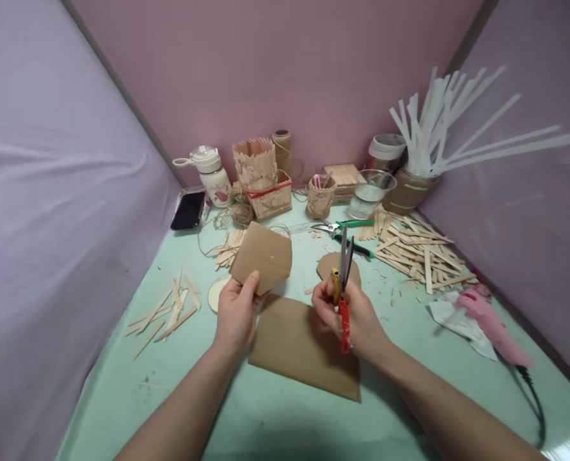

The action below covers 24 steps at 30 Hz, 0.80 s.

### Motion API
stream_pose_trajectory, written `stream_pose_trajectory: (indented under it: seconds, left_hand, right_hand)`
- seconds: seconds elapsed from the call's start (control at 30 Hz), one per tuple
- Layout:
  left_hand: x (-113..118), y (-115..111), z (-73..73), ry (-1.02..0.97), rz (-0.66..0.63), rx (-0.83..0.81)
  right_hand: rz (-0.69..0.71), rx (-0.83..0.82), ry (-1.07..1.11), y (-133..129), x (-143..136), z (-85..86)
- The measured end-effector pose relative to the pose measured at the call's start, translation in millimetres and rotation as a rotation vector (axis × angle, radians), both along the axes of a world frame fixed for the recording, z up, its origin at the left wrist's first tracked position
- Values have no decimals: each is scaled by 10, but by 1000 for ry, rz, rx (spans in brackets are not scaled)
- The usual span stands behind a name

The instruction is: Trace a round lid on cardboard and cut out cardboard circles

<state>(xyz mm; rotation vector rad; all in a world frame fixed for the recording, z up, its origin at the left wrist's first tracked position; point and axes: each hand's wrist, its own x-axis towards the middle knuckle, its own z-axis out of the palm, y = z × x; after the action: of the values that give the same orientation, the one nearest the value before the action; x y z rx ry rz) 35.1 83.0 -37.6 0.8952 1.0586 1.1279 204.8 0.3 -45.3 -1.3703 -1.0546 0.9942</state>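
Observation:
My left hand (237, 314) grips a small piece of cardboard (265, 256) by its lower edge, thumb on top, held above the table. In my right hand (356, 314) is a pair of scissors (345, 320) with red handles, its blades pointing up and away and slightly parted. Beneath both hands a larger cardboard sheet (304, 352) lies flat. A rounded cardboard piece (327, 261) rests behind the scissors, partly hidden by them. Something yellow (335, 285) shows beside the blades at my right fingers; I cannot tell what it is.
Green-handled pruning shears (347, 235) lie beyond the scissors. Wooden sticks (414, 250) are heaped at right, with others (169, 307) at left. A pink glue gun (496, 326) lies on the right. Along the back stand a bottle (212, 179), stick-covered containers (270, 198) and a water cup (367, 198).

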Motion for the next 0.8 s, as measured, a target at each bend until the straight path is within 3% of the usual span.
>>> stream_pose_trajectory:
  seconds: [0.1, 0.3, 0.53, 0.8]
  left_hand:
    - [-82, 132, 81, -220, 41, -29]
    - [-180, 184, 168, -316, 43, -28]
    - [-164, 52, 189, -368, -24, -33]
    - [-32, -176, 285, -358, -94, -98]
  right_hand:
    - [50, -57, 5, -21, 38, 8]
    - [206, -205, -101, -70, 46, 121]
    - [500, -159, 117, -224, 29, 125]
    - [550, -163, 178, -259, -58, 92]
